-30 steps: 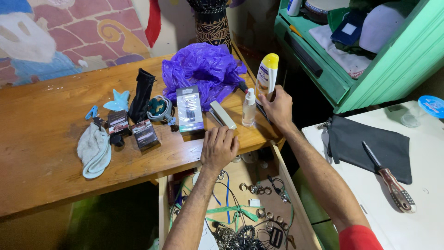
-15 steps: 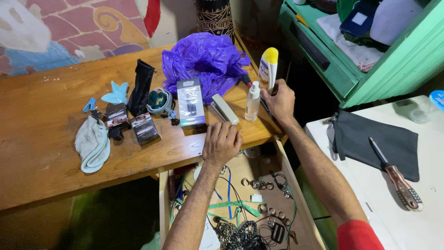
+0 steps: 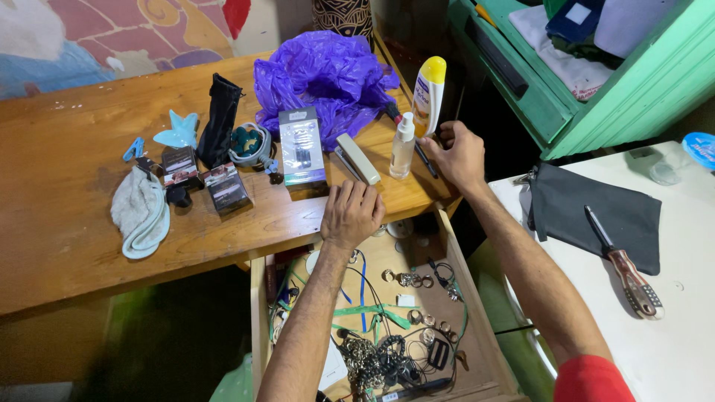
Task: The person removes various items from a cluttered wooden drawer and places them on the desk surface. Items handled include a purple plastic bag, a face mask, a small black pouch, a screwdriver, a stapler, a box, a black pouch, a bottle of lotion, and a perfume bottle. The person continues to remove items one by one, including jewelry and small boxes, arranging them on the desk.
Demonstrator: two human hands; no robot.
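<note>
Now right hand (image 3: 456,152) open, fingers loose, just beside upright lotion bottle (image 3: 428,95), not gripping

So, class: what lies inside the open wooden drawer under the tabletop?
Inside the open wooden drawer: metal rings, green ribbon, dark cords. Its back is hidden under the wooden tabletop.

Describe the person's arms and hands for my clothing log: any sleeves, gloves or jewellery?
Both hands, left hand and right hand, are bare, with no gloves, rings or watch in view. Both forearms are uncovered. A red short sleeve shows on the right upper arm; the left upper arm is out of frame.
</note>
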